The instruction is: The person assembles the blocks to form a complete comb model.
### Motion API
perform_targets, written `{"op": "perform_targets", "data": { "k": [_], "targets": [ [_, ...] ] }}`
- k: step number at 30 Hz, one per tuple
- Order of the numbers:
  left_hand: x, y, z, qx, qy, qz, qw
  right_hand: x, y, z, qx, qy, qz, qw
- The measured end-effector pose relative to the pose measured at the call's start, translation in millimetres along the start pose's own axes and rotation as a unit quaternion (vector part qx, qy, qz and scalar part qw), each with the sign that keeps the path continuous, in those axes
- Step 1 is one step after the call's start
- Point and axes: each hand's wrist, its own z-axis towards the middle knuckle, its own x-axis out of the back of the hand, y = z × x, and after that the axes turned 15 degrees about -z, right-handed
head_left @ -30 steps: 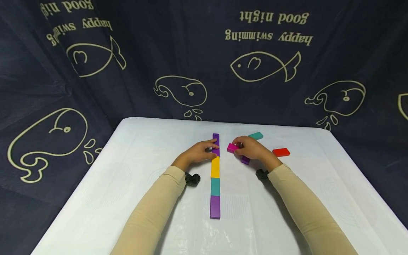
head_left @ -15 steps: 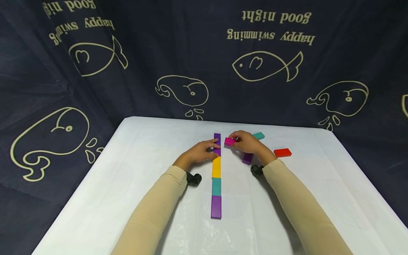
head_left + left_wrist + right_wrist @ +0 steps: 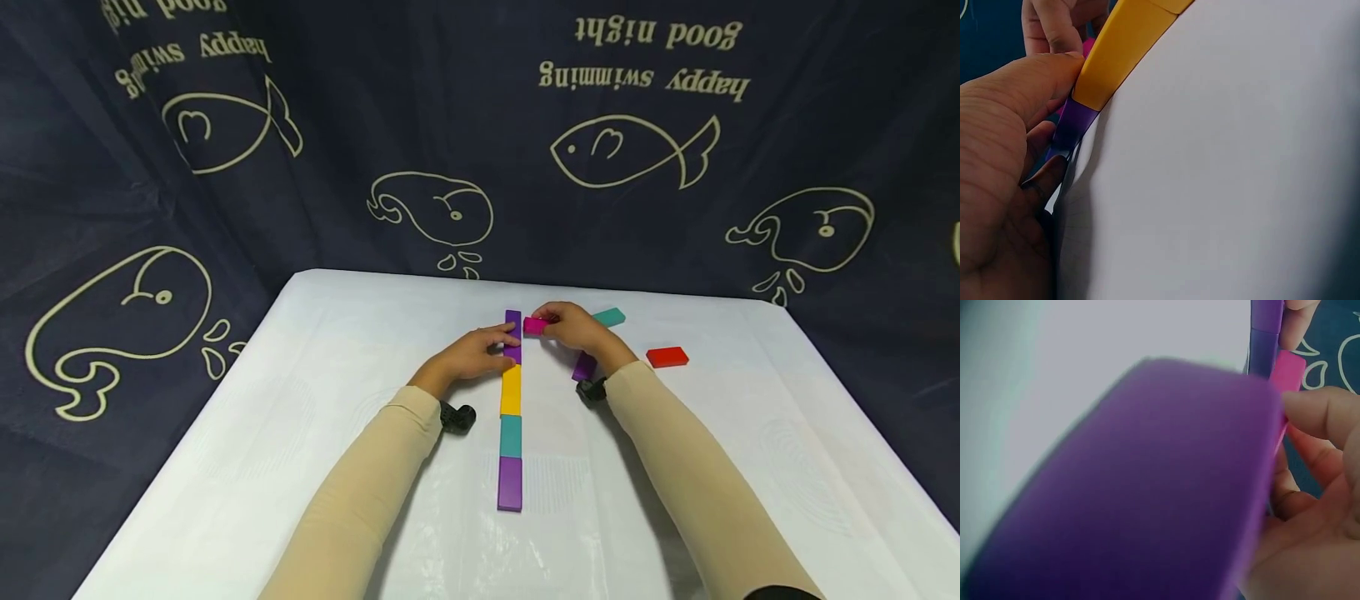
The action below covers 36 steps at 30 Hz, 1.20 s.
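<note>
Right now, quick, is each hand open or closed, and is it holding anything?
Left hand: open, touching the row of blocks.
Right hand: closed, holding the pink block.

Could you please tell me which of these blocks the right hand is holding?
It is the pink block, pinched in the right hand; no other block in view is pink.

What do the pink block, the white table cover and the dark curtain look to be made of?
Pink block: plastic or painted wood, I can't tell which; smooth, evenly coloured, no visible grain.
White table cover: probably plastic sheeting; faint creases and glossy streaks.
Dark curtain: likely cloth, matt; soft folds, printed fish.
</note>
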Motion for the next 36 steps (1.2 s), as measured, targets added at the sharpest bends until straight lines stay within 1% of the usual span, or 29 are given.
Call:
{"op": "perform_targets", "data": {
  "k": [3,6,10,14,18,29,36],
  "targets": [
    [0.0,0.4,0.0,0.002,-0.001,0.001,1.0000,-1,-1,2.2,0.004,-0.009,0.004,0.9999],
    [0.0,-0.2,0.0,0.001,0.000,-0.002,1.0000,-3,-2,4.9,0.001,-0.007,-0.001,1.0000],
    [0.2,-3.4,-0.4,0.006,0.007,-0.008,0.9999,-6,-5,9.7,-0.018,-0.011,-0.009,0.9997],
    [0.1,-5.7,0.3,0.003,0.006,-0.008,1.0000,-9,-7,13.1,-0.039,-0.007,-0.013,0.9991],
    [0.0,-4.7,1.6,-0.003,0.002,-0.002,1.0000,-10,-5,14.4,-0.050,0.001,-0.016,0.9986],
    [-1.9,-3.6,2.5,0.003,0.006,-0.007,1.0000,-8,-4,13.6,-0.065,0.003,0.011,0.9978],
    [-1.8,-5.6,3.9,-0.005,0.002,-0.001,1.0000,-10,-5,15.2,-0.064,0.012,0.019,0.9977]
  ]
}}
